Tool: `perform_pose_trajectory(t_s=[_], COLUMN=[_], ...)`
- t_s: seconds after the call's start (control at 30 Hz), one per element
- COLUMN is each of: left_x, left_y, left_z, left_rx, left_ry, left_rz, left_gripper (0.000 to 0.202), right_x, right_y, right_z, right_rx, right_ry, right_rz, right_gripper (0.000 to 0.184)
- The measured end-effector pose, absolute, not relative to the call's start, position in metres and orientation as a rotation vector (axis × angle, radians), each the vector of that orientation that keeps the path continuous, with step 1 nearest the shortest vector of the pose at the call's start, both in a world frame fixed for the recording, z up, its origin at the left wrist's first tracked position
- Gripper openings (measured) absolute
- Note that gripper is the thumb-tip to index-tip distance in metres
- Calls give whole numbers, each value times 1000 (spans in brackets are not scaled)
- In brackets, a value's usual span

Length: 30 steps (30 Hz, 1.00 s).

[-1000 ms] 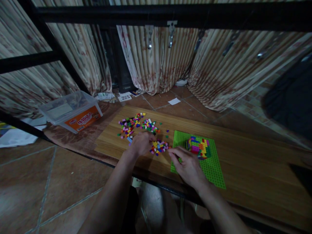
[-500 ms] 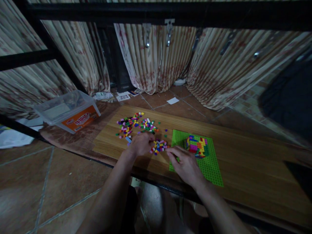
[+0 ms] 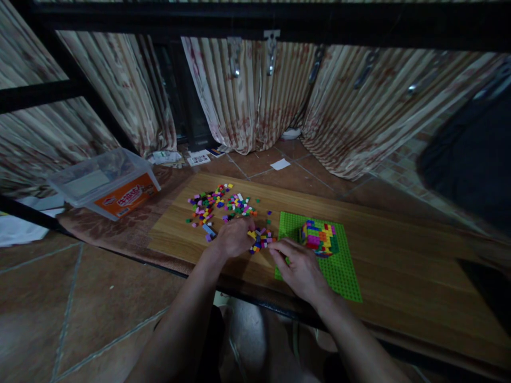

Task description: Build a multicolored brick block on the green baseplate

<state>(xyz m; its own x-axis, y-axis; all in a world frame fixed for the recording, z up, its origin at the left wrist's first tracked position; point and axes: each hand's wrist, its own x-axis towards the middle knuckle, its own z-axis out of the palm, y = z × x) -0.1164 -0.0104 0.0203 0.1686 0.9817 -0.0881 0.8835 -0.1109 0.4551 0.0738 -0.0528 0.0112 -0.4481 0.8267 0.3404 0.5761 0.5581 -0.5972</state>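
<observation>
Left hand (image 3: pixel 235 238): at the brick pile (image 3: pixel 261 242); we cannot tell its grip.
Right hand (image 3: pixel 298 267): opposite, grip unclear too.
Brick pile: on our desk (image 3: pixel 399 260), between both hands.
Built block (image 3: pixel 318 239): on green baseplate (image 3: pixel 346 279).

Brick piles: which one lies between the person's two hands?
The mixed-colour pile between the left hand and the right hand, closest to the green baseplate; the other piles lie farther back.

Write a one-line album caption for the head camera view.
Left hand and right hand flank a pile of loose bricks, beside a green baseplate bearing a multicoloured brick build.
</observation>
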Motion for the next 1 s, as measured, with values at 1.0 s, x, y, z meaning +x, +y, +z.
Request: perform_pose_trajectory(t_s=[1.0], left_x=[-56], left_y=[-28], left_z=[42], left_rx=[1884], left_ry=[929], left_rz=[987], left_gripper=[26], right_x=[140], right_y=[-45], right_z=[55], right_rx=[-1156], right_ry=[-1473], right_rz=[843], right_gripper=[8])
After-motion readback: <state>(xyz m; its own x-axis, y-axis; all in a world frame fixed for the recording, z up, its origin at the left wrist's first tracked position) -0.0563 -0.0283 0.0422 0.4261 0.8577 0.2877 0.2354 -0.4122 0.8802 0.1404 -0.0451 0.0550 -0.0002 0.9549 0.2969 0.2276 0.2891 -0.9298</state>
